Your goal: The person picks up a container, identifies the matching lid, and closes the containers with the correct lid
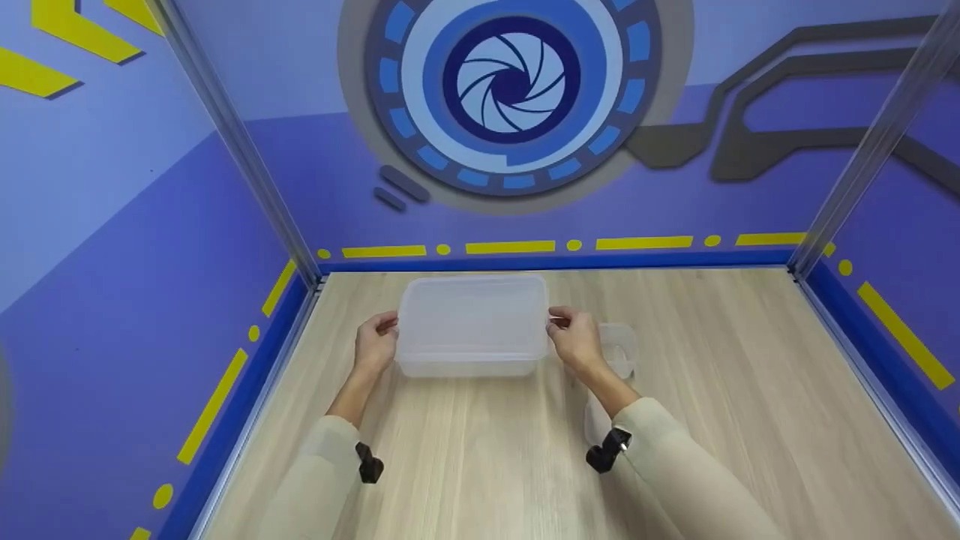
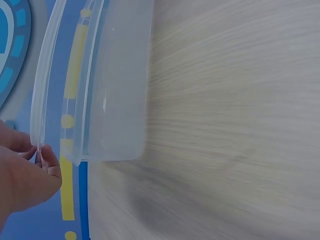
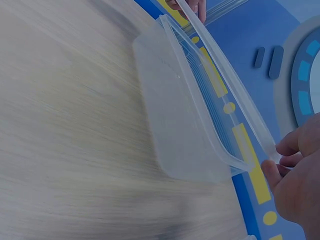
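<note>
Lid (image 1: 472,313): translucent white, rectangular; raised level above the box, apart from it; toward 11 o'clock on the table (image 1: 750,390).
Box (image 1: 469,369): translucent, upright on the table, directly below the lid, a gap between the rims.
Left hand (image 1: 375,345): at the lid's 9 o'clock; thumb and fingers pinching its edge.
Right hand (image 1: 577,341): at the lid's 3 o'clock; thumb and fingers pinching its edge.
Tub (image 1: 619,346): small, clear, at the box's 3 o'clock, partly behind the right hand.
Clear piece (image 1: 595,421): at the box's 4 o'clock, mostly hidden by the right forearm; kind cannot be told.
</note>
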`<state>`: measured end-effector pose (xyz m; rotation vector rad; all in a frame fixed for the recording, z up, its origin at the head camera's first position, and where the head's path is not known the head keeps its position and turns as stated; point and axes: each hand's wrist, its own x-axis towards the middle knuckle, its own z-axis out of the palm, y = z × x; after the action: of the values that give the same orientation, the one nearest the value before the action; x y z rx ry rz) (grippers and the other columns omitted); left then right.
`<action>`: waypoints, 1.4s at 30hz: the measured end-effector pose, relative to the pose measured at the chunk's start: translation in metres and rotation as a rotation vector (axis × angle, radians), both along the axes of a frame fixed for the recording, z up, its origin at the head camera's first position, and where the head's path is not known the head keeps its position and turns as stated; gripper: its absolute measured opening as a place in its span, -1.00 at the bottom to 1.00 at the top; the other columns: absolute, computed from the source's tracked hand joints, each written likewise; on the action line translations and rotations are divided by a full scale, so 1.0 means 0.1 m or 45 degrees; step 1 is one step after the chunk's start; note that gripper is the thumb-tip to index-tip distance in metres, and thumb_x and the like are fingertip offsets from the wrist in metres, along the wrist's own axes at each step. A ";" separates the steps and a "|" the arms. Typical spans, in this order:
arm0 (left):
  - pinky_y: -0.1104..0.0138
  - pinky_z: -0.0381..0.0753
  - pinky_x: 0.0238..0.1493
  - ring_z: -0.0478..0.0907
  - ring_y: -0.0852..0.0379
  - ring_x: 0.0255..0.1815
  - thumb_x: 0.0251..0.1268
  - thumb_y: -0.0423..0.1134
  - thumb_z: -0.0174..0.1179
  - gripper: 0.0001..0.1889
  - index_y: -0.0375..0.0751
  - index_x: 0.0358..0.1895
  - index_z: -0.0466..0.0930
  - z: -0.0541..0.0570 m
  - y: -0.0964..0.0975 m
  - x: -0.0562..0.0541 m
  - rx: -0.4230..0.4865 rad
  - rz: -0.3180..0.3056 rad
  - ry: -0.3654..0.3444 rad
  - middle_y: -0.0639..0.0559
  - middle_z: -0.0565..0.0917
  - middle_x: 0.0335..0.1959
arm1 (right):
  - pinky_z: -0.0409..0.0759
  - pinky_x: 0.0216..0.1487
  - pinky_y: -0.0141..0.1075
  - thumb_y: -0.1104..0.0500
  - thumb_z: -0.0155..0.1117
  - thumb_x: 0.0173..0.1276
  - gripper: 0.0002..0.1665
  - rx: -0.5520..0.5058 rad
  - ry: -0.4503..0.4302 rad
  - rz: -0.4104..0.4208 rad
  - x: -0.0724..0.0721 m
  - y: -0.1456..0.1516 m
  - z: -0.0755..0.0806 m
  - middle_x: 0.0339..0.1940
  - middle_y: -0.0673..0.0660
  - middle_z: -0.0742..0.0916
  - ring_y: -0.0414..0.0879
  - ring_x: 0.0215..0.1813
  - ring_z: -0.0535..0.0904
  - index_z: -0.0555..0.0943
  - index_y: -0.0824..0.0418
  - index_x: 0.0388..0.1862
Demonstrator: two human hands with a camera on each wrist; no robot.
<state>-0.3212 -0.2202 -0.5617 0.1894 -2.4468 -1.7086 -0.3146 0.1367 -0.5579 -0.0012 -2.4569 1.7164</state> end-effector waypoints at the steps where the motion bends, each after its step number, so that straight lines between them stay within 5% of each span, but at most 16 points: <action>1: 0.03 0.49 0.37 0.50 -0.24 0.33 0.58 -0.55 -0.02 -0.59 -0.56 0.39 0.45 -0.01 0.00 0.00 0.007 -0.005 -0.009 -0.40 0.58 0.27 | 0.68 0.19 -0.05 0.43 0.27 0.46 -0.60 -0.001 -0.003 0.001 0.00 -0.01 0.00 0.08 0.40 0.77 0.19 0.17 0.71 0.64 0.51 0.24; 11: 0.05 0.47 0.41 0.48 -0.22 0.36 0.60 -0.55 -0.02 -0.59 -0.53 0.41 0.44 -0.08 0.01 -0.05 0.050 0.022 -0.016 -0.38 0.56 0.30 | 0.65 0.26 0.00 0.44 0.23 0.46 -0.54 0.013 -0.034 0.035 -0.05 -0.01 -0.02 0.18 0.41 0.73 0.22 0.25 0.66 0.59 0.50 0.32; 42: 0.04 0.47 0.40 0.50 -0.22 0.33 0.59 -0.54 -0.03 -0.59 -0.52 0.40 0.47 -0.20 0.01 -0.16 0.076 0.110 -0.003 -0.37 0.57 0.28 | 0.69 0.17 -0.02 0.44 0.26 0.45 -0.63 0.034 0.064 -0.053 -0.20 -0.13 -0.17 0.03 0.38 0.79 0.17 0.11 0.72 0.66 0.50 0.21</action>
<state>-0.3367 -0.2194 -0.5817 0.2998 -2.3543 -1.7465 -0.3350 0.1232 -0.5748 -0.0057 -2.4263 1.6463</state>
